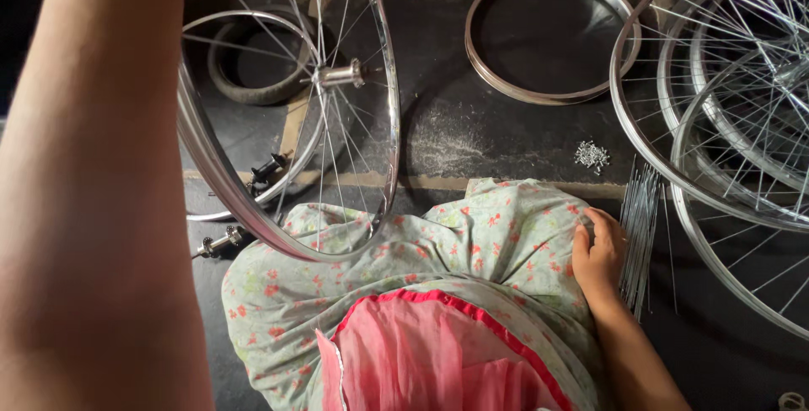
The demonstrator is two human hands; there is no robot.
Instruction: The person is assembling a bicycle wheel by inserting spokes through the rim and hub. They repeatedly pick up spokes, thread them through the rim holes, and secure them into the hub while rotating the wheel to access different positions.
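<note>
A spoked bicycle wheel (221,177) stands upright with its lower rim resting on my lap, which is covered in green flowered cloth (472,242). Its silver hub (340,75) sits in the middle of the spokes. My left forearm (101,192) rises along the left side of the wheel, and that hand is out of frame above. My right hand (598,252) lies on my right knee with fingers curled, its fingertips at a bundle of loose steel spokes (640,225) on the floor. Whether it grips a spoke is unclear.
A small heap of spoke nipples (592,155) lies beyond the bundle. A bare rim (548,95) lies flat at the back. Several built wheels (716,124) are stacked at right. Two loose hubs (268,168) (221,242), a tyre (253,91) and another wheel lie at left.
</note>
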